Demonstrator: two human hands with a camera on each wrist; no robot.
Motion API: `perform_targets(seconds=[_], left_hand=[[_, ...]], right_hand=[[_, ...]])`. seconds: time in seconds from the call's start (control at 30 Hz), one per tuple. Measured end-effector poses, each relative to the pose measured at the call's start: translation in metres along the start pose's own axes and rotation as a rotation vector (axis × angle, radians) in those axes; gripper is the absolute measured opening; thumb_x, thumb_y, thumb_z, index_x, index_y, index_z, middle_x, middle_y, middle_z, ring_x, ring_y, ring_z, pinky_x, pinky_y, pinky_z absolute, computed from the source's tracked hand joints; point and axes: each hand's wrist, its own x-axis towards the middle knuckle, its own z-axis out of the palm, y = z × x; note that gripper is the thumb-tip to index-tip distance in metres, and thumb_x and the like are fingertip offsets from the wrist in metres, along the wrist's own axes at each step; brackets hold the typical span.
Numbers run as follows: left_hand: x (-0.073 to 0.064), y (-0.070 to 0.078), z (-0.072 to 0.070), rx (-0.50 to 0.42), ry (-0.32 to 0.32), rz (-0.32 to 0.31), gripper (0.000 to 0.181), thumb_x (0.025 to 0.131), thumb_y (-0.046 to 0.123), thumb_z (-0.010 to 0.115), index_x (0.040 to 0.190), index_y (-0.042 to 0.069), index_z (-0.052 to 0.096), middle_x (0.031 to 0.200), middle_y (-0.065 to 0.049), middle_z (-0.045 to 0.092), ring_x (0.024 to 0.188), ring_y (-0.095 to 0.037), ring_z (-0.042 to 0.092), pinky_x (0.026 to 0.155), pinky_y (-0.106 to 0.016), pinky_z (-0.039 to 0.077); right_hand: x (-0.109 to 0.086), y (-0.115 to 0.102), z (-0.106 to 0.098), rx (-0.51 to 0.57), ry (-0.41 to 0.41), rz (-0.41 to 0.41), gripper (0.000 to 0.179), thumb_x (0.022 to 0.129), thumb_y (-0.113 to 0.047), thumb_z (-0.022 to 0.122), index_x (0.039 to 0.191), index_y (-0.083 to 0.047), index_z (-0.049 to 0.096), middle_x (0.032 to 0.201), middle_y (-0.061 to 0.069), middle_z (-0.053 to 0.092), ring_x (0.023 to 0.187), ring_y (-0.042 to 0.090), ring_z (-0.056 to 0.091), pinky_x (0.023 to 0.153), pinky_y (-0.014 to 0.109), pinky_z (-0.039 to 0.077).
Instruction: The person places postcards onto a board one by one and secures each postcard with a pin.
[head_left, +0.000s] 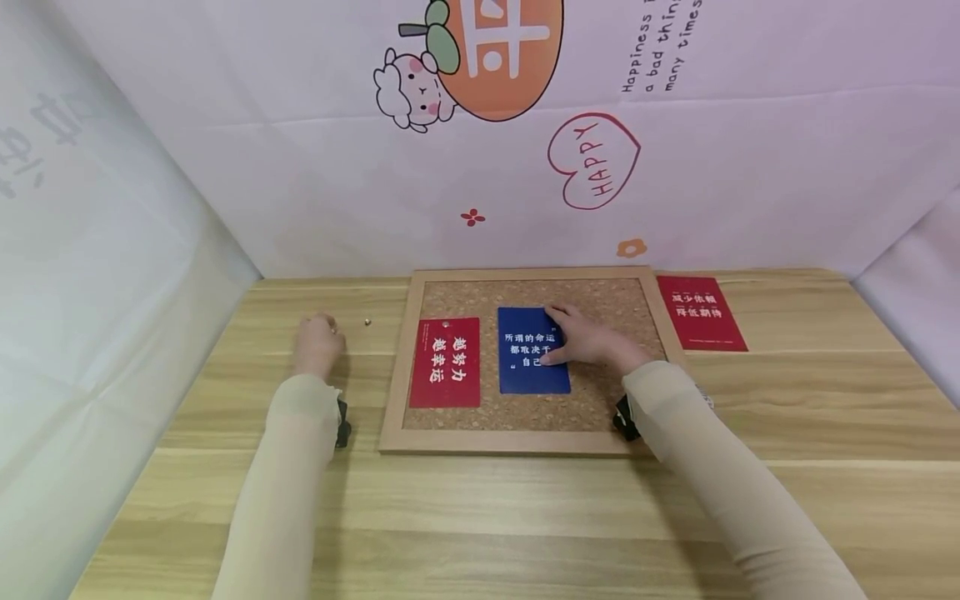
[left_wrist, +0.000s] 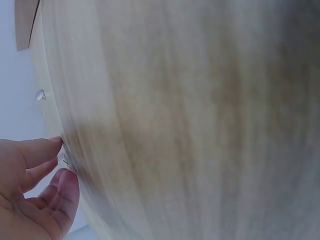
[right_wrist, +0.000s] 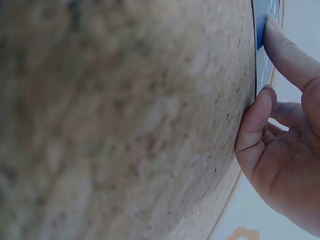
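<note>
The blue card (head_left: 525,350) may turn if the loose right hand (head_left: 588,338) at its three o'clock slips; I can't tell if the left hand (head_left: 317,343) grips the pin (left_wrist: 63,159).

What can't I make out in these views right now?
- Left wrist view: whether the left hand touches the pin; the contact is too small.
- Head view: part of the blue card, hidden by the right hand.
- Right wrist view: most of that card, cut off by the top edge.
- Head view: fine print on the upper-right red card, too small.
</note>
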Motion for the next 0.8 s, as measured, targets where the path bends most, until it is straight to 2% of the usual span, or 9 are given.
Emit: perform_targets(seconds=[0.23, 0.57, 0.8], left_hand=[[0.0010, -0.0010, 0.0018, 0.015, 0.006, 0.026, 0.040, 0.095, 0.004, 0.043, 0.132, -0.012, 0.045, 0.136, -0.031, 0.048, 0.123, -0.044, 0.049, 0.105, -0.050, 0.043], [0.0076, -0.0025, 0.0063, 0.005, 0.018, -0.001, 0.036, 0.095, 0.005, 0.041, 0.127, -0.007, 0.052, 0.133, -0.027, 0.053, 0.121, -0.041, 0.052, 0.102, -0.049, 0.044], [0.0055, -0.0024, 0.0064, -0.009, 0.013, 0.002, 0.034, 0.098, 0.007, 0.040, 0.126, -0.007, 0.053, 0.130, -0.027, 0.055, 0.115, -0.039, 0.054, 0.095, -0.046, 0.047]], right_hand=[[-0.0011, -0.0007, -0.0001, -0.001, 0.004, -0.004, 0.092, 0.089, -0.025, 0.067, 0.153, 0.000, 0.006, 0.159, 0.022, 0.001, 0.147, 0.042, 0.006, 0.118, 0.056, 0.018], [-0.0004, 0.0001, 0.0001, -0.011, 0.006, 0.000, 0.092, 0.089, -0.026, 0.068, 0.153, 0.000, 0.007, 0.160, 0.022, 0.001, 0.147, 0.042, 0.007, 0.118, 0.057, 0.018], [0.0002, 0.0005, 0.0009, -0.010, 0.005, 0.001, 0.092, 0.089, -0.027, 0.068, 0.153, 0.000, 0.007, 0.159, 0.022, 0.001, 0.147, 0.042, 0.007, 0.118, 0.057, 0.018]])
